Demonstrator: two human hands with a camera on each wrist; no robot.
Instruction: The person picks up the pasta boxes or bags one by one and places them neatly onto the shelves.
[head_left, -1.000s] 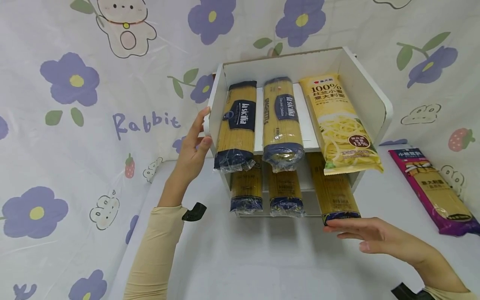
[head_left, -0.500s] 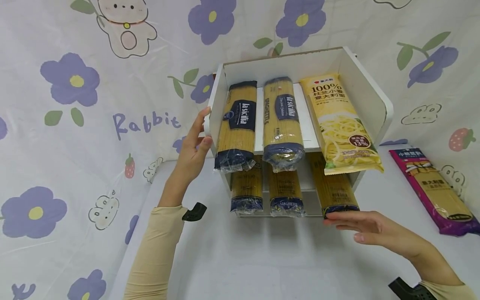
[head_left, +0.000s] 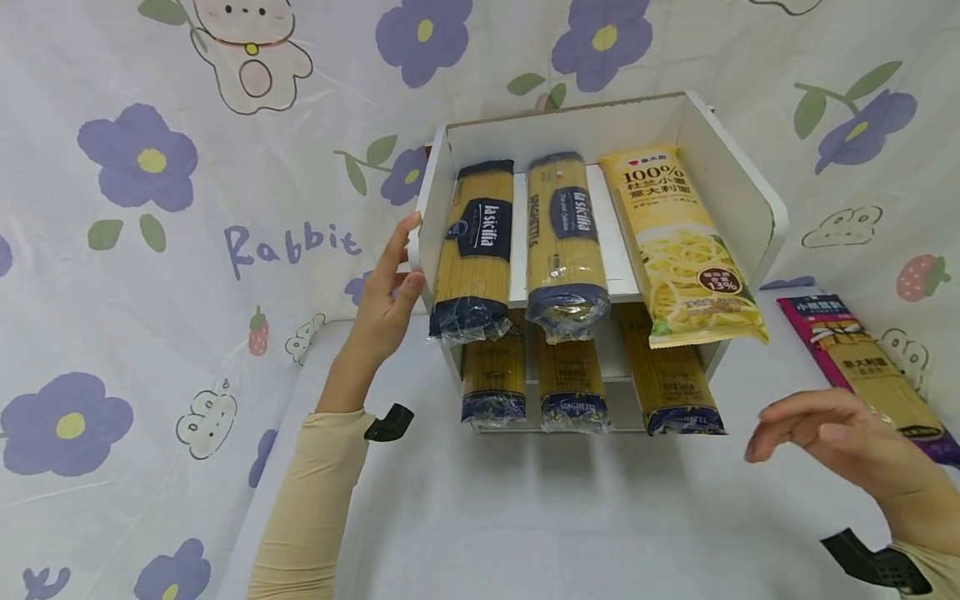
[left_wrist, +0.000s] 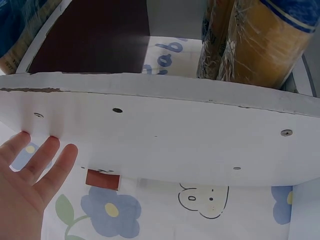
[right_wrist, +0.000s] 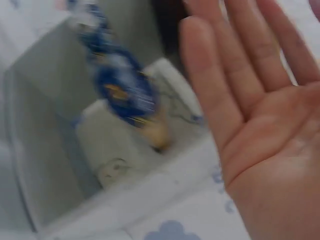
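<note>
My left hand [head_left: 382, 308] rests its fingers against the left side of a white two-tier shelf [head_left: 738, 192]. In the left wrist view, fingertips [left_wrist: 66, 155] touch the outer side panel [left_wrist: 175, 135]. My right hand [head_left: 847, 442] is empty, fingers loosely bent, right of the lower-right spaghetti pack [head_left: 675, 387] and apart from it. That pack sticks out past the lower tier's front. Beside it lie a middle spaghetti pack [head_left: 572, 379] and a left one [head_left: 493, 375]. In the right wrist view the open palm [right_wrist: 275, 135] shows beside a blurred blue-ended pack [right_wrist: 125, 90].
On the upper tier lie two blue-labelled spaghetti packs [head_left: 566, 250] and a yellow noodle pack [head_left: 690, 250], their ends overhanging the front. A magenta-edged pasta pack [head_left: 832, 333] lies on the white table [head_left: 525, 533] at right, partly behind my right hand. A patterned cloth [head_left: 300, 167] hangs behind.
My right hand touched the front end of the lower-right spaghetti pack, which shifted slightly inward; it has since let go and moved right. The left hand has stayed in place.
</note>
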